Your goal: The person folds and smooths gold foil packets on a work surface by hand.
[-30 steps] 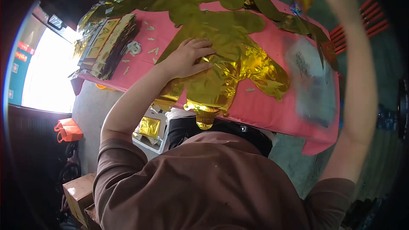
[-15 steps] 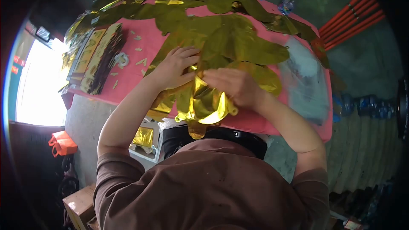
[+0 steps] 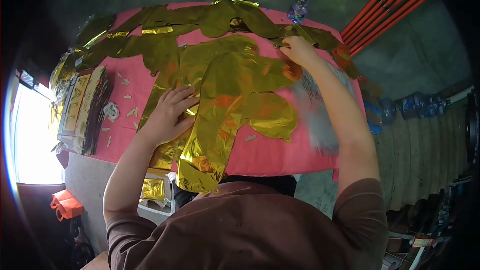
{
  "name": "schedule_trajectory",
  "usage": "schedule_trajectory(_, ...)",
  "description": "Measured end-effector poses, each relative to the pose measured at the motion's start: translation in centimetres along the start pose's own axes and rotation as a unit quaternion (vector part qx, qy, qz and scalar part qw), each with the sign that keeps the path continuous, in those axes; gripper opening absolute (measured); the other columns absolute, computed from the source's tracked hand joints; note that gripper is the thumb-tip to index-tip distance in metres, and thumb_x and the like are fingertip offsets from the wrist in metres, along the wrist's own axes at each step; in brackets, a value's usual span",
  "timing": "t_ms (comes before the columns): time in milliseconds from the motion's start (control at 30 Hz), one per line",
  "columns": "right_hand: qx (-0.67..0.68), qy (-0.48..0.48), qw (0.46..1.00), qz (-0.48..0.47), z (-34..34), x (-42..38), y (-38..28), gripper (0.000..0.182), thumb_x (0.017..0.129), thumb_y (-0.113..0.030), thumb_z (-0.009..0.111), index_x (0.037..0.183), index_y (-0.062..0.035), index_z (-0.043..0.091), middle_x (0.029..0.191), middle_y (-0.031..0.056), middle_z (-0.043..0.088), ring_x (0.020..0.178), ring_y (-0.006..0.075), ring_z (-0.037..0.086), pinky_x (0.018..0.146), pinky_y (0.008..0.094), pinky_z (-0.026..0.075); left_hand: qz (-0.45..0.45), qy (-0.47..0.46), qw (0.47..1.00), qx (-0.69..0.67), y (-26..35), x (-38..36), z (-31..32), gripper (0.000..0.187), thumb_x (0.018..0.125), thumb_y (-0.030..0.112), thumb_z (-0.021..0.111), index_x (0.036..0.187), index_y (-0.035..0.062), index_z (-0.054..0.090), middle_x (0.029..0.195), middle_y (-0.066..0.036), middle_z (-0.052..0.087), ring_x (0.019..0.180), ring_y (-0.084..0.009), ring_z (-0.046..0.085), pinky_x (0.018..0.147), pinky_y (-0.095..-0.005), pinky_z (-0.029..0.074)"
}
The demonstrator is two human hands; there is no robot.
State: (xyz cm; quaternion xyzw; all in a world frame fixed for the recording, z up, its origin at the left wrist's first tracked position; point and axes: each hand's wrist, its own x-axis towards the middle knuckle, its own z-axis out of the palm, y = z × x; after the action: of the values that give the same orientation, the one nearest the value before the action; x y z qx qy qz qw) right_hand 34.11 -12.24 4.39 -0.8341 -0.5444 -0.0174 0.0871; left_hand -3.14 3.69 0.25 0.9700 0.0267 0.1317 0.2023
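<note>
A flat, uninflated gold foil balloon (image 3: 220, 80) with rounded lobes lies over the pink-covered table (image 3: 280, 157), one end hanging past the front edge. My left hand (image 3: 172, 110) rests on its left part, palm down with fingers stretched out. Beyond its upper right lobe is my right hand (image 3: 300, 51), fingers curled together above the table. Whatever its fingertips hold, if anything, is too small to make out. More flat gold foil balloons (image 3: 192, 22) lie in a band along the far side, close to my right hand.
At the left stands a stack of printed packets (image 3: 82, 110), beside a white coil (image 3: 111, 111) and small pale clips (image 3: 132, 112). Clear plastic bags (image 3: 320, 115) lie on the right. A plastic bottle (image 3: 299, 9) stands at the far edge; orange poles (image 3: 387, 7) are beyond.
My right hand has moved from the near foil to the far right. The crumpled near lobes now lie flatter, spread to the right. My left hand stays on the foil as the view shifts.
</note>
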Motion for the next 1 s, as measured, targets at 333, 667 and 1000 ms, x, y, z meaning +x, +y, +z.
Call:
schedule_trajectory(333, -0.133, -0.013, 0.990, 0.046, 2.8, 3.7, 0.8, 0.035, 0.076, -0.042, 0.064, 0.081, -0.0078, 0.069, 0.083, 0.0148, 0.066, 0.079, 0.0317, 0.064, 0.069, 0.0429, 0.051, -0.013, -0.010, 1.000, -0.016, 0.3, 0.1, -0.4, 0.049, 0.071, 0.010, 0.063, 0.118, 0.0067, 0.053, 0.133, -0.011, 0.044, 0.128, -0.0313, 0.035, 0.107, -0.0503, 0.024)
schedule_trajectory(667, -0.181, 0.035, 0.979, 0.083, 4.3, 5.2, 0.7, 0.023, 0.076, -0.025, 0.059, 0.078, -0.0034, 0.068, 0.083, 0.0180, 0.066, 0.075, 0.0320, 0.065, 0.067, 0.0414, 0.052, -0.013, -0.003, 1.000, -0.003, 0.4, 0.2, -0.5, 0.044, 0.074, 0.014, 0.064, 0.117, 0.0068, 0.054, 0.130, -0.011, 0.046, 0.126, -0.0304, 0.038, 0.106, -0.0497, 0.026)
schedule_trajectory(1000, 0.031, 0.009, 0.988, 0.154, 3.6, 5.8, 6.2, 0.014, 0.070, -0.013, 0.062, 0.074, -0.0003, 0.064, 0.068, 0.0143, 0.064, 0.060, 0.0226, 0.062, 0.057, 0.0360, 0.047, -0.022, -0.001, 1.000, 0.002, 0.6, 0.2, -0.5, 0.042, 0.077, 0.018, 0.065, 0.117, 0.0077, 0.055, 0.129, -0.010, 0.047, 0.126, -0.0277, 0.038, 0.106, -0.0476, 0.027)
